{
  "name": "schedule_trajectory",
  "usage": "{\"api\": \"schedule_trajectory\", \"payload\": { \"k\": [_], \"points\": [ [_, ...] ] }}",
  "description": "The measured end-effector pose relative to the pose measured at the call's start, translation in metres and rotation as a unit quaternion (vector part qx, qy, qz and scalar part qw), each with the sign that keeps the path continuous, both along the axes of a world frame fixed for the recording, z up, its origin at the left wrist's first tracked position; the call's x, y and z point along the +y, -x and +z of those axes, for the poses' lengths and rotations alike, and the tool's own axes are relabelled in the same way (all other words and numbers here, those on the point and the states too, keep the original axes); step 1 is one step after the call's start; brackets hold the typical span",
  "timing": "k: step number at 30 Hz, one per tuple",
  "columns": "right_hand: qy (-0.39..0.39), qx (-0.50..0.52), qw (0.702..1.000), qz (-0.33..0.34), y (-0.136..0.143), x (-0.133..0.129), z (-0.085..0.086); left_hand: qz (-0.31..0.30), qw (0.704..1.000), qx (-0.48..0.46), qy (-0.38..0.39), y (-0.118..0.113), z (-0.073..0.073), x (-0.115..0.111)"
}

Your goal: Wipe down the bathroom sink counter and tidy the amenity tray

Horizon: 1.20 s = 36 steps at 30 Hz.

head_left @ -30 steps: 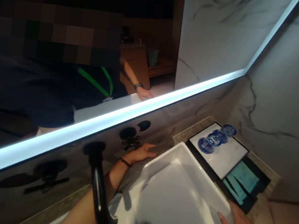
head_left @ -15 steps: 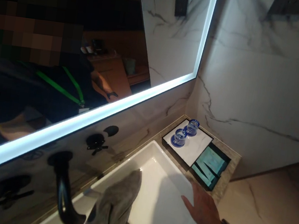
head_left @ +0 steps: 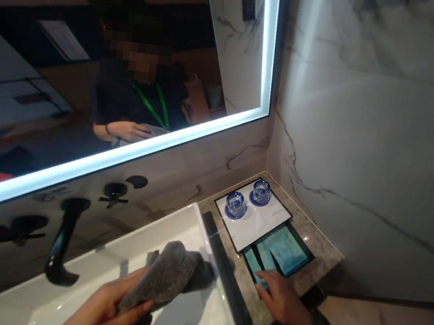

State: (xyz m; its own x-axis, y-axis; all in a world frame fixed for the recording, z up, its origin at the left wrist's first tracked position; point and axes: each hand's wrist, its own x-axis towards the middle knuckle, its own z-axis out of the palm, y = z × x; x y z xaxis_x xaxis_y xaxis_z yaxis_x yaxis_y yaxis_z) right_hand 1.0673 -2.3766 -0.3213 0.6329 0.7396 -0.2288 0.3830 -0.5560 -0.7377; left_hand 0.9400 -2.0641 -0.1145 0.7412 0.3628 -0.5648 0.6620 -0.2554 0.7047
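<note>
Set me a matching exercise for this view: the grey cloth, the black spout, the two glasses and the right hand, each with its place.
Things:
1. grey cloth
2. black spout
3. two glasses
4. right hand

Places:
A. on the white panel
B. with its fingertips at the teal packets
C. held in the left hand, over the basin
D. mounted on the wall, below the lit mirror

Right pairs: 1-C, 2-D, 3-A, 4-B
</note>
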Motion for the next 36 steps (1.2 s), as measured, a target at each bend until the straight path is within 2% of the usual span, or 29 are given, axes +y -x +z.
{"api": "schedule_trajectory", "payload": {
  "k": [2, 3, 4, 6, 8, 10, 12, 14, 16, 19, 23, 26, 31, 36],
  "points": [
    [0.035, -0.028, 0.999, 0.018, -0.027, -0.032, -0.006, -0.111, 0.994, -0.01, -0.008, -0.041, -0.003, -0.032],
    [0.048, -0.038, 0.998, 0.031, -0.039, -0.046, -0.008, -0.159, 0.987, -0.021, -0.012, -0.064, -0.012, -0.048],
    [0.054, -0.047, 0.996, 0.045, -0.05, -0.058, -0.009, -0.192, 0.981, -0.033, -0.023, -0.087, -0.026, -0.062],
    [0.056, -0.062, 0.993, 0.079, -0.066, -0.074, -0.009, -0.247, 0.966, -0.053, -0.059, -0.133, -0.065, -0.09],
    [0.065, -0.077, 0.988, 0.114, -0.077, -0.078, -0.01, -0.293, 0.947, -0.062, -0.119, -0.176, -0.108, -0.118],
    [0.083, -0.094, 0.982, 0.14, -0.083, -0.075, -0.013, -0.341, 0.917, -0.061, -0.196, -0.212, -0.143, -0.145],
    [0.111, -0.11, 0.976, 0.148, -0.086, -0.07, -0.018, -0.384, 0.882, -0.042, -0.271, -0.239, -0.164, -0.169],
    [0.146, -0.116, 0.972, 0.142, -0.084, -0.064, -0.023, -0.411, 0.858, -0.015, -0.307, -0.252, -0.171, -0.181],
    [0.168, -0.113, 0.969, 0.141, -0.079, -0.06, -0.028, -0.424, 0.853, 0.014, -0.304, -0.25, -0.169, -0.179],
    [0.161, -0.099, 0.968, 0.165, -0.064, -0.055, -0.033, -0.427, 0.852, 0.063, -0.297, -0.223, -0.156, -0.155],
    [0.17, -0.105, 0.965, 0.172, -0.049, -0.055, -0.034, -0.41, 0.85, 0.143, -0.298, -0.166, -0.124, -0.118],
    [0.172, -0.124, 0.962, 0.174, -0.053, -0.06, -0.036, -0.374, 0.863, 0.164, -0.298, -0.131, -0.095, -0.103],
    [0.175, -0.141, 0.954, 0.197, -0.072, -0.072, -0.037, -0.299, 0.869, 0.204, -0.336, -0.097, -0.052, -0.105],
    [0.164, -0.144, 0.952, 0.214, -0.079, -0.072, -0.033, -0.255, 0.884, 0.231, -0.316, -0.071, -0.025, -0.118]
  ]
}}
